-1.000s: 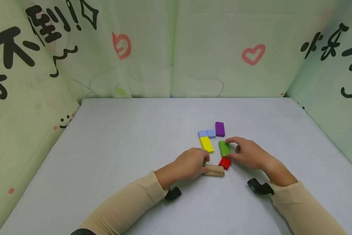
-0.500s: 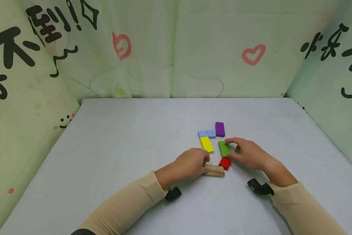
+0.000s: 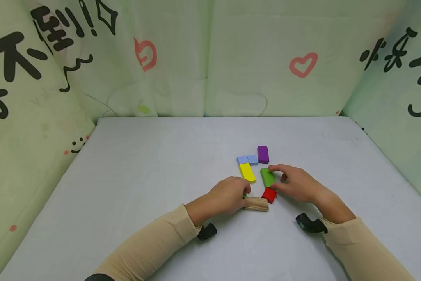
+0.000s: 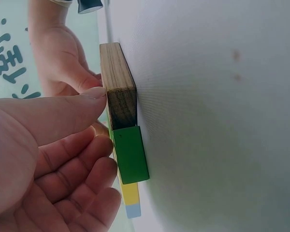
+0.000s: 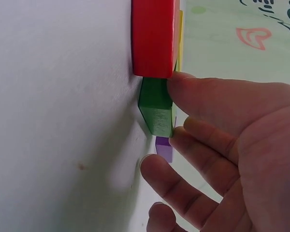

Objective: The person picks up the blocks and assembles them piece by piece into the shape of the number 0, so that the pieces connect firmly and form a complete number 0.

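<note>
My left hand (image 3: 228, 195) spans the left end of a wood-grain block (image 3: 257, 204) and a green block beside it (image 4: 130, 154). In the left wrist view its thumb touches the wooden block while curled fingers lie against the green one. My right hand (image 3: 298, 183) pinches another green block (image 3: 267, 178) between thumb and forefinger. A red block (image 3: 269, 195) sits between that green block and the right end of the wooden one. In the right wrist view the other fingers extend past the held block.
Beyond the left hand lie a yellow block (image 3: 247, 173) and two light blue blocks (image 3: 242, 160). A purple block (image 3: 263, 154) stands farthest back. Printed cloth (image 3: 252, 58) walls the white table (image 3: 143, 164) at the back and sides.
The green block under my right hand has shifted slightly left, the right fingers moving with it. My left hand and the other blocks look unchanged.
</note>
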Motion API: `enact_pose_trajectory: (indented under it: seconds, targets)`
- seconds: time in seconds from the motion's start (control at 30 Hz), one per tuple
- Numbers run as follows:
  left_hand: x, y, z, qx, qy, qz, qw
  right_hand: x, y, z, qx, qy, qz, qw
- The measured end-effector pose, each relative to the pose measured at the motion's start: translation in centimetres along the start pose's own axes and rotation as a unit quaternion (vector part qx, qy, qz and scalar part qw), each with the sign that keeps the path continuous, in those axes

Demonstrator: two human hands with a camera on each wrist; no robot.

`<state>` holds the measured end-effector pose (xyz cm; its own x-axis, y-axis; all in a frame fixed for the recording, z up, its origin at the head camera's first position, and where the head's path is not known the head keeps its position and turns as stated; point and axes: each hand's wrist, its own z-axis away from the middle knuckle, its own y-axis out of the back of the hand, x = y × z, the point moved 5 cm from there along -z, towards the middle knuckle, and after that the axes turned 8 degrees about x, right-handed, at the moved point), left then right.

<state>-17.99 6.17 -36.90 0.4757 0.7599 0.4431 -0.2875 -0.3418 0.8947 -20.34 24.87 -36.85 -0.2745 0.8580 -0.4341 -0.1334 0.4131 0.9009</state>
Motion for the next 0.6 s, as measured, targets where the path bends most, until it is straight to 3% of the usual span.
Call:
enact_pose_trajectory:
  seconds: [0.6]
  targets:
    - [-0.02,0.03,0.03,0.001,0.0,0.005,1.0,0.14,0.03,0.01,-0.005,-0.007,0.002,1.0]
